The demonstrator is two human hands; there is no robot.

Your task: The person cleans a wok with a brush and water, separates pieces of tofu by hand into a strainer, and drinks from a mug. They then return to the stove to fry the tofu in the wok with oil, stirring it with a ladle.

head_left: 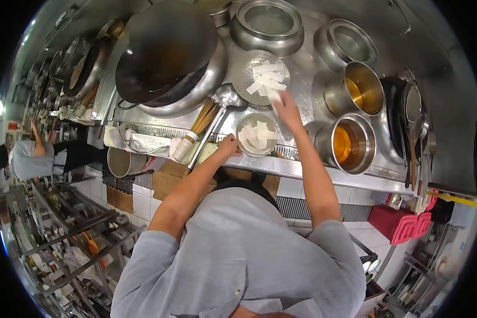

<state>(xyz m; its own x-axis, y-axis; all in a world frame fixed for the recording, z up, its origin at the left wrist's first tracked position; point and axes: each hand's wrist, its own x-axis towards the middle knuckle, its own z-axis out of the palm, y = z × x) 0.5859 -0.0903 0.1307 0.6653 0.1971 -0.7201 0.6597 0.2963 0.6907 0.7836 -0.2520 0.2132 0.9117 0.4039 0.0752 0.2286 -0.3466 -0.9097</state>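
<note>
Right hand (286,110), head view: motion-blurred at the near edge of a round, perforated grey metal strainer (242,74) bearing flat white strips (268,78); whether it grips one cannot be told. Left hand (229,147): fingers curled beside a round metal bowl (254,117) of similar white pieces (262,135), its hold unclear. Both vessels stand on a stainless-steel table (308,79), right of a long-handled steel ladle (229,95).

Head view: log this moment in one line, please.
left hand: at bowl edge; right hand: blurred, at white strips on strainer; bowl: holds white pieces
</note>
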